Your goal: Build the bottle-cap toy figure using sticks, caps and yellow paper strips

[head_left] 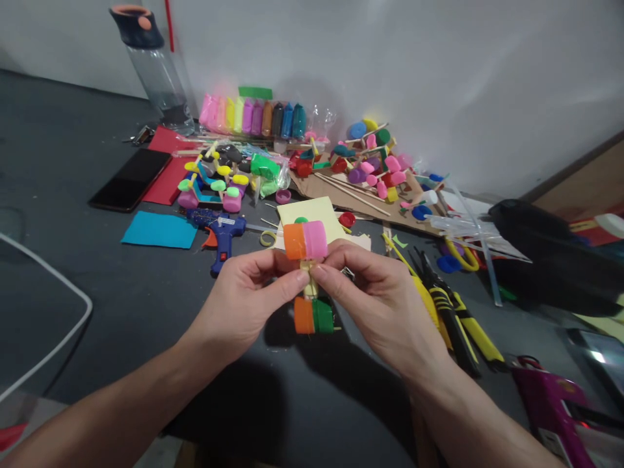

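Between both hands, above the dark table, is a small assembly of bottle caps (pixel 305 240) joined by a pale yellow middle piece. Its far end has an orange and a pink cap side by side; its near end has an orange cap and a green cap (pixel 322 316), with a thin stick end poking out at the right. My left hand (pixel 248 292) pinches the middle piece from the left, thumb near its centre. From the right, my right hand (pixel 373 292) pinches the same piece, its thumb close to the left thumb. The other fingertips are partly hidden behind the assembly.
A blue glue gun (pixel 221 234) lies left of the yellow paper (pixel 319 211). Behind are clay packets (pixel 256 118) and small cap models (pixel 209 182). Pliers (pixel 451 318) lie right. A phone (pixel 131 180), a bottle (pixel 158 78) and a white cable (pixel 73 286) are at the left.
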The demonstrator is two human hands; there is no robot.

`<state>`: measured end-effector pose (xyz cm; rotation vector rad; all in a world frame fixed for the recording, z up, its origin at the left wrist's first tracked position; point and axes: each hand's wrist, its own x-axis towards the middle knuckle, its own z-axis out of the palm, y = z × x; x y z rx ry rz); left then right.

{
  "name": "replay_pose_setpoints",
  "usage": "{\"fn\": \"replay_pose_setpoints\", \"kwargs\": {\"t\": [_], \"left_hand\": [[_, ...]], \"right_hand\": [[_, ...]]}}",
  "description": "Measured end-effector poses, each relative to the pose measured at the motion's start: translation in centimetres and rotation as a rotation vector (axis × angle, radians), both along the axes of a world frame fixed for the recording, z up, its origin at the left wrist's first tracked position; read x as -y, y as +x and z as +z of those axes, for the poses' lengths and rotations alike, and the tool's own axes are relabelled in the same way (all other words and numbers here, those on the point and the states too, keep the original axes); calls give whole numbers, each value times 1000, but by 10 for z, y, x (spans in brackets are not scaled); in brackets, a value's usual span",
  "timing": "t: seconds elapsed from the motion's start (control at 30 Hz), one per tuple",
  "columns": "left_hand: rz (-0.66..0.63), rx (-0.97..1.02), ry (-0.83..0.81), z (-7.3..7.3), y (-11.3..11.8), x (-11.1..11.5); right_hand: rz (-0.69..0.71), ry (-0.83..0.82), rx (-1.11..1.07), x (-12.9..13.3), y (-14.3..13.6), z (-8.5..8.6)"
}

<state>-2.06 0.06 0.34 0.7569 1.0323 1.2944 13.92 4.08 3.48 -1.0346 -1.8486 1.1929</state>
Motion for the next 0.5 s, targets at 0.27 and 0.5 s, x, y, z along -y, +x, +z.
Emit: {"fn": "replay_pose_setpoints", "kwargs": {"t": [0.27, 0.5], "left_hand": [[-32, -50, 97, 1, -1, -1], [-33, -64, 81, -2, -2, -1]], "right_hand": [[-43, 22, 22, -1, 1, -1], [-52, -6, 31, -1, 1, -3]]}}
